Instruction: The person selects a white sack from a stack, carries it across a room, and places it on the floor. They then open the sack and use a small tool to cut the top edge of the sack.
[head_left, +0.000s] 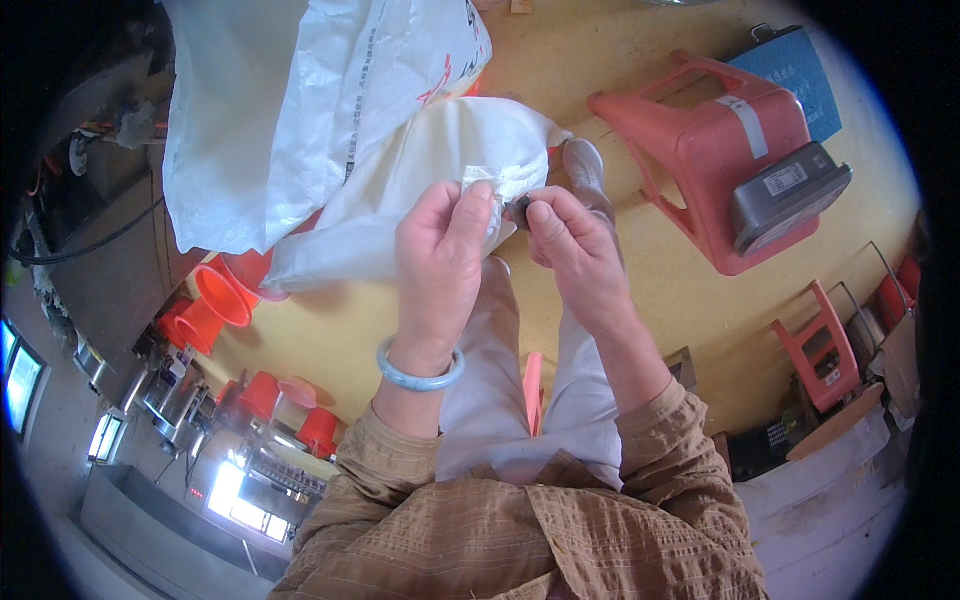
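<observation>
Between thumb and fingers my left hand (442, 255) pinches a small clear plastic packet (484, 177), pale where it pokes above the thumb. My right hand (574, 240) grips a small dark object (519, 212) right beside the packet; its kind is too small to tell. The two hands nearly meet above my lap. Past them lies a white woven sack (442, 142), bulging and slumped on the floor. A larger white woven sack (322, 112) with printed writing stands behind it to the left.
At right, a red plastic stool (720, 142) carries a dark grey device (787, 196); a blue case (799, 82) is behind it. Orange-red plastic buckets (225, 292) lie at left. Another red stool (832, 367) stands at far right. Yellow floor (675, 300) runs between.
</observation>
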